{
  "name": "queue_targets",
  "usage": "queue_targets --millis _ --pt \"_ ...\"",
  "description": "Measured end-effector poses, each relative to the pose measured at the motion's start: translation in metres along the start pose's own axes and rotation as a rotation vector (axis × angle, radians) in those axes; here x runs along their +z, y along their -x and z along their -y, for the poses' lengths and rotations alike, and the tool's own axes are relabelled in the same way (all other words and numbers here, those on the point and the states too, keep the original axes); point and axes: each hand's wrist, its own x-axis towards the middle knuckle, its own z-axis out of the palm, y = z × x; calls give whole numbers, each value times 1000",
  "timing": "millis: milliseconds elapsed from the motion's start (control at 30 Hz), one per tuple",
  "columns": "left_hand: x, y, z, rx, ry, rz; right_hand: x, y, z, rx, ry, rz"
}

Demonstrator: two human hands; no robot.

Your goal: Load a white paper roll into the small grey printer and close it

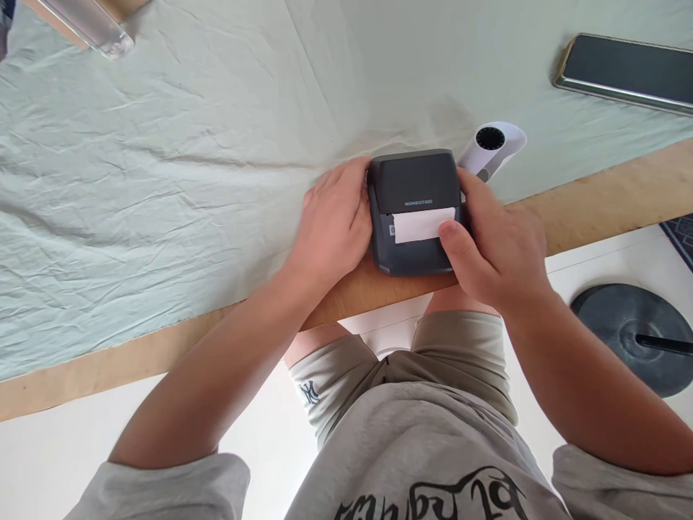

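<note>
A dark label printer (416, 177) marked NIIMBOT sits at the table's front edge. From its slot a white paper strip (416, 225) sticks out over the lower front. My left hand (336, 217) is closed against the printer's left side, its fingertips towards the back corner and partly hidden. On the other side, my right hand (503, 249) grips the right edge, with the thumb pressed on the strip's right end. Just behind the right fingers lies a white roll (470, 157) with a black round end.
Wrinkled pale green cloth (162, 180) covers the table, whose bare wooden edge (611, 195) runs along the front. A phone-like dark slab (633, 72) lies at the back right. At the back left is a clear plastic object (97, 29). A round black base (611, 318) stands on the floor.
</note>
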Motion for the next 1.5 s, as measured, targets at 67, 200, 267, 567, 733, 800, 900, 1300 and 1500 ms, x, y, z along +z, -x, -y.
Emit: queue_targets --millis 67,200,267,567,733,800,900,1300,1500 --pt "-1 0 -1 11 -18 19 -6 -2 -1 28 -16 83" --pt "-2 0 -1 16 -36 28 -19 -7 0 132 17 327" --pt "-1 0 -1 6 -48 33 -22 -9 0 161 48 406" --pt "-5 0 -11 -61 -69 74 -21 -12 -4 109 65 432" --pt "-2 0 -7 -78 -34 20 -22 -12 -1 145 16 429" --pt "-1 1 -6 -72 11 -11 -23 -11 -1 146 7 421" --pt "-2 4 -7 18 76 -114 -25 -10 -1 195 -53 401" --pt "2 -3 8 338 183 25 -34 -33 8 495 -499 348" --pt "3 -6 14 365 199 41 -55 -59 11 439 -498 344"
